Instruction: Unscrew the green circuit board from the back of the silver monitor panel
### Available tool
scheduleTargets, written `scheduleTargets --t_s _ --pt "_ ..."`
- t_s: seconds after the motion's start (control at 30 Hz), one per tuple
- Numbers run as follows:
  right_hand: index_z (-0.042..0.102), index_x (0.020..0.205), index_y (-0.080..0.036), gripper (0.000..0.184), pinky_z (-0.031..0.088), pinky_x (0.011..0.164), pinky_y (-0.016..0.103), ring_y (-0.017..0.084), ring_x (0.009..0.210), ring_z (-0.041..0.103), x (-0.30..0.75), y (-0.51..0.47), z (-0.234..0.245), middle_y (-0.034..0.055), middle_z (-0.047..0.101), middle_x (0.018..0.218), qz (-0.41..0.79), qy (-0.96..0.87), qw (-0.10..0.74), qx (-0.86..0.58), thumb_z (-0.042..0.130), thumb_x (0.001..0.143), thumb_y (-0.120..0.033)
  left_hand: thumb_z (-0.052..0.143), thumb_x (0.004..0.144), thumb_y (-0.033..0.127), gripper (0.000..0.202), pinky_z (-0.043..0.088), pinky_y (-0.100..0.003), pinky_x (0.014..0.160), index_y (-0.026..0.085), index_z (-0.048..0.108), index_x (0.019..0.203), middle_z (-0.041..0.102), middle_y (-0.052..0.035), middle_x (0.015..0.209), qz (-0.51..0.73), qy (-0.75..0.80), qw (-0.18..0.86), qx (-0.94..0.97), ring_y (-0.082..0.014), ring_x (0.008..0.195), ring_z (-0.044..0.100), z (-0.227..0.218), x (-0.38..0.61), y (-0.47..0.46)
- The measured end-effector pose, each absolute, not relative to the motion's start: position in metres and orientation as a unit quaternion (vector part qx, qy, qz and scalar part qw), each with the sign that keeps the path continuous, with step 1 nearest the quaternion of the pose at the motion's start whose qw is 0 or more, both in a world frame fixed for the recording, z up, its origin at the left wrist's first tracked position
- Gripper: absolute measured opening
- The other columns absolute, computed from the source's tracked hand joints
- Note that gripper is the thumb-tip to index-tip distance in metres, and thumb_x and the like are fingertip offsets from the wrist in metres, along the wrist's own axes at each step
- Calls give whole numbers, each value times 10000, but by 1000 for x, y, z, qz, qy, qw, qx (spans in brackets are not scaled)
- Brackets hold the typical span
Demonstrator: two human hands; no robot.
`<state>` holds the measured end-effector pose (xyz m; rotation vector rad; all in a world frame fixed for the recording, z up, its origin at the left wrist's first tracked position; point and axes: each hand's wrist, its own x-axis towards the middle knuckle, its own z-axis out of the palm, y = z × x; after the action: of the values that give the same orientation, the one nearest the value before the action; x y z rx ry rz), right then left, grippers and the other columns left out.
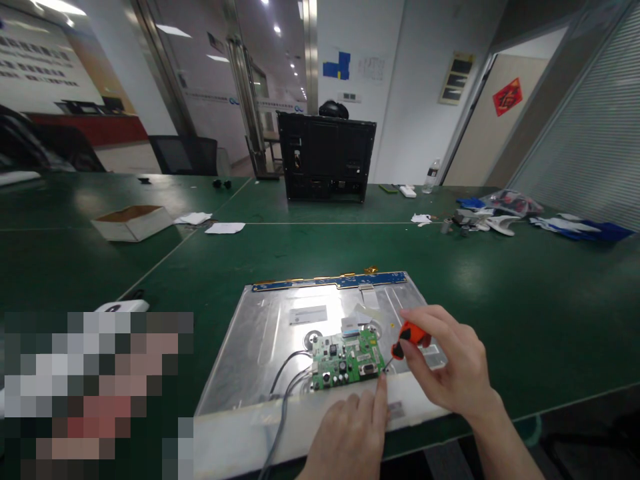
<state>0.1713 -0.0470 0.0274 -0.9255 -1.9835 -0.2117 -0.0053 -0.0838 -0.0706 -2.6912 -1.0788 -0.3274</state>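
Clearly, right hand (pixel 457 363) grips orange screwdriver (pixel 414 332); red door sign (pixel 507 97) reads 福.

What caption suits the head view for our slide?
The right hand holds an orange screwdriver at the corner of a green circuit board.

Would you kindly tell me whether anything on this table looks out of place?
The table looks untidy at far right, where a clear plastic bag lies among strewn items. The green circuit board shows no obvious damage.
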Motion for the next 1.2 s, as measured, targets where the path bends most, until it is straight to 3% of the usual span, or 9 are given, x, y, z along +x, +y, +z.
scheduleTargets --t_s 0.2,0.47,0.77,1.0,1.2 --pt "533 1121 -194 325 493 530 243 141 676 613 172 -46 28 40 649 845 -108 -803 446 -380 623 809 -216 555 779 129 590 418 -276 533 32 377 1333 628 -46 801 -114 -366 110 -917 -173 638 591 -65 -4 -83" --pt "482 1255 -176 422 529 619 303 183 789 651 174 -51 29 98 661 1048 -81 -812 425 -392 492 834 -177 447 812 109 569 403 -276 535 35 315 1361 615 -61 800 -114 -365 106 -918 -177 646 575 -70 -5 -83" --pt "548 1104 -200 329 479 528 223 125 648 599 174 -48 27 33 637 838 -116 -802 433 -395 646 790 -207 577 751 142 621 416 -280 524 36 381 1330 624 -39 796 -121 -367 114 -915 -176 634 589 -70 -4 -85" --pt "466 1258 -159 426 510 585 265 144 690 609 173 -51 32 91 654 999 -84 -810 420 -400 535 838 -178 567 732 108 604 441 -285 523 38 411 1312 631 -41 787 -115 -365 107 -918 -183 629 596 -68 -5 -83" --pt "490 1220 -196 389 481 532 234 117 642 581 170 -50 29 41 637 897 -66 -805 432 -401 562 839 -168 575 751 125 545 447 -258 542 70 455 1280 634 -42 800 -104 -368 101 -918 -167 648 596 -66 -6 -83"
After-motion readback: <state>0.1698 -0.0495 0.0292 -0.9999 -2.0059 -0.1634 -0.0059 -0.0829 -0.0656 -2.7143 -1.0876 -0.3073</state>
